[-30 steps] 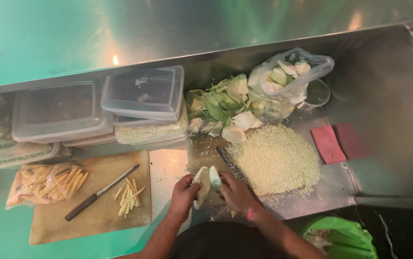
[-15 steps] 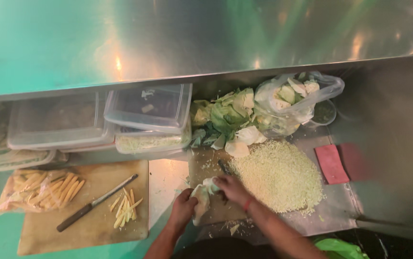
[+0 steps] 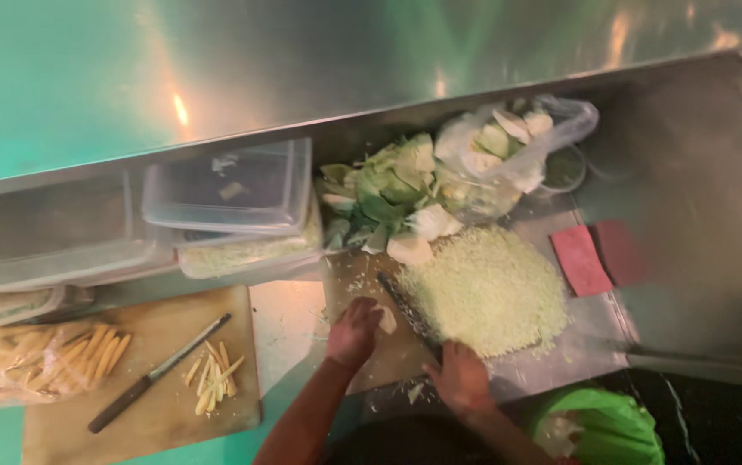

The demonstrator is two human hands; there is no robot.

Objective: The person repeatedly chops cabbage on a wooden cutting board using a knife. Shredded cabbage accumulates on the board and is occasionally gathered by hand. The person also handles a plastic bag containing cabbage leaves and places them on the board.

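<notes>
Cabbage (image 3: 386,319), a pale wedge, now lies flat on the board (image 3: 362,275) at lower centre of the frame, pinned under the left hand (image 3: 354,331); half a second ago it was lifted off the board and turned between both hands, so the handling has given way to cutting. The right hand (image 3: 461,379) has closed round the handle of a knife (image 3: 410,310) it did not show a second ago, and the blade lies just right of the wedge, close against it. That blade's long axis runs on a diagonal, tip toward the upper left of the frame, handle toward the lower right, and it sits between the wedge and the heap of shreds (image 3: 487,288) at right of centre. The wedge is too covered to tell its own long axis; only a small white face shows beside the left fingers, which curl down over it. Behind the heap, at upper centre, lie loose leaves (image 3: 384,198) and a clear bag (image 3: 509,151) of more pieces. At lower left a second board (image 3: 151,413) carries another knife (image 3: 160,372), untouched, pointing toward the upper right, with pale sticks (image 3: 212,379) beside it.
</notes>
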